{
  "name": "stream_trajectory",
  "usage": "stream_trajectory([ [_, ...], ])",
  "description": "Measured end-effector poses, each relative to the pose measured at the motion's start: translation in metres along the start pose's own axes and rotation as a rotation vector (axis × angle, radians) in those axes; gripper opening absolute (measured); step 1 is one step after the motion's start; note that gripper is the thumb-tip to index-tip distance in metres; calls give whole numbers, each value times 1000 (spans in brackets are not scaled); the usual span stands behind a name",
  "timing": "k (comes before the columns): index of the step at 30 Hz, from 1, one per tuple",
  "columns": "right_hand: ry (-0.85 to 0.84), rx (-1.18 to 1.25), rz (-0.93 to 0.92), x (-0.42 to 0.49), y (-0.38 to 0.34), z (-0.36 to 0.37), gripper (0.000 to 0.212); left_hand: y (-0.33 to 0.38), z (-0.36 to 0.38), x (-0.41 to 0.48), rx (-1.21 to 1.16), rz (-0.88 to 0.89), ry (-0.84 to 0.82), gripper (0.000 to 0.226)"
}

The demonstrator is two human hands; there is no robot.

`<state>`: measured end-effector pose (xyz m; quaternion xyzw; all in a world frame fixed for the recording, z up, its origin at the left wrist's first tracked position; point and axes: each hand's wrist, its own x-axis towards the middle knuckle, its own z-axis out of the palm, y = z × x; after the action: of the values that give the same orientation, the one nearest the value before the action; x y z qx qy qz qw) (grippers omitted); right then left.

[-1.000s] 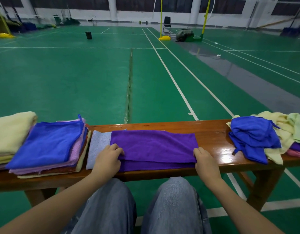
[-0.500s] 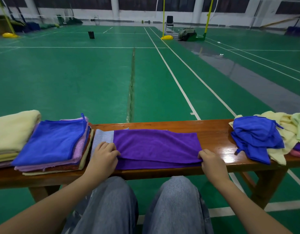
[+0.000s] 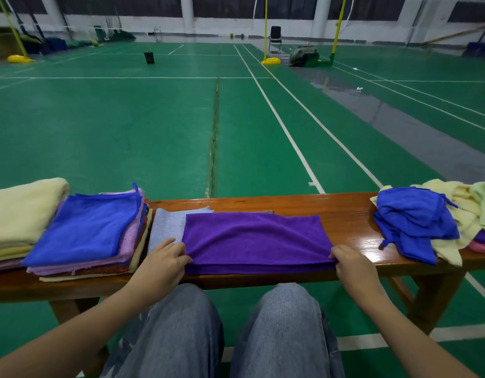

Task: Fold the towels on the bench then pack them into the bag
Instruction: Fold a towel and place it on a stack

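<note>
Head camera looks down over two denim knees at the wooden table [image 3: 345,211]. The purple towel [image 3: 257,238] lies folded lengthwise along its near edge, partly over a grey-blue towel [image 3: 166,227]. The left hand [image 3: 161,264] has its grip nearly closed, thumb and fingertips pinching the towel's near left corner. The right hand [image 3: 350,264] curls its grip round the near right corner. A folded stack topped with a blue towel [image 3: 83,227] sits to the left, and a loose heap of towels [image 3: 416,219] to the right. Since a second ago both hands have kept to the same corners, and the strip of lower layer showing under the top fold has narrowed.
</note>
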<state>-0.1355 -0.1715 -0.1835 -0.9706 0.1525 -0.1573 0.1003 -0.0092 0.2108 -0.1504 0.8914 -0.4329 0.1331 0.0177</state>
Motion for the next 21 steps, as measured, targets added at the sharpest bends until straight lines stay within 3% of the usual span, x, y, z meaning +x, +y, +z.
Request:
stream_trajectory([
  [6,-53,87,25,-4,7,-2,14,-1,3,0,-104,-44,28,27],
  [10,-154,104,-73,-9,14,-6,19,-5,10,-3,-148,-18,-66,26],
  [12,-178,157,-48,-7,15,-10,16,-7,13,-5,-154,-18,-105,14],
  [13,-189,198,-2,-5,13,-13,14,-7,13,-5,-164,-20,-100,5],
  [16,-211,378,262,8,-4,-17,33,0,9,5,-283,-145,-108,30],
  [18,-189,359,356,17,-13,-16,46,3,7,16,-325,-215,-80,21],
  [21,-242,226,400,30,-24,-11,33,0,9,30,-278,-257,-90,25],
])
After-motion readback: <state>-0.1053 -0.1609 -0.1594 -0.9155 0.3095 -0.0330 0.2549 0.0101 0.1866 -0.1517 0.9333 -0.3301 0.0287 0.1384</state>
